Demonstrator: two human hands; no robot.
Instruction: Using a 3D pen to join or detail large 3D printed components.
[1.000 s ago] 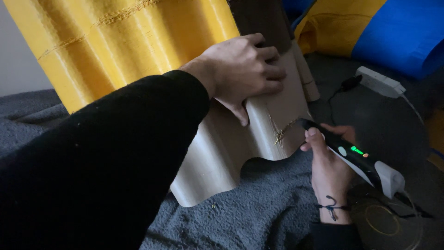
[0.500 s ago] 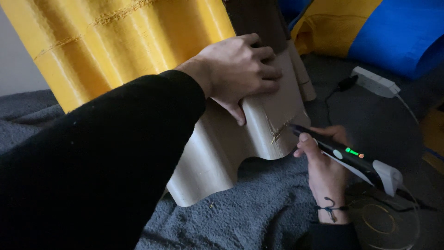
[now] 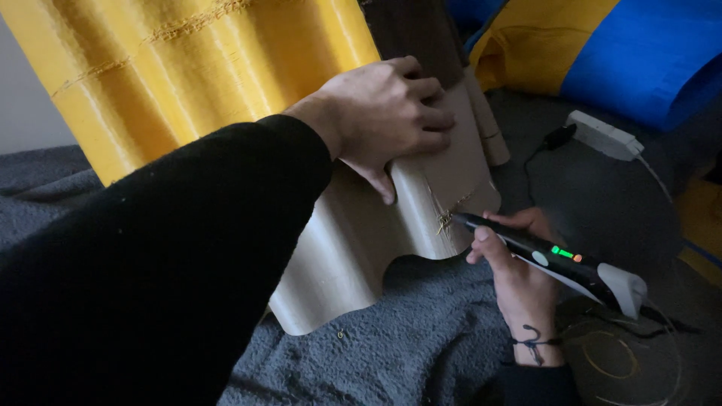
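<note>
Our left hand (image 3: 387, 120) presses flat on the beige wavy plastic shell (image 3: 361, 233) standing on the grey blanket (image 3: 421, 346), while our right hand (image 3: 515, 259) grips a black-and-white heated pen tool (image 3: 549, 256), tip at a cracked seam. We judge a slip could scar the shell.

matt, finely ribbed beige plastic shell (image 3: 361, 248), glossy black plastic pen tool (image 3: 553, 259), fuzzy grey blanket (image 3: 406, 353).

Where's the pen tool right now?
In the head view the pen tool is low on the right, held in the right hand, its tip touching the beige wavy panel that the left hand presses.
</note>
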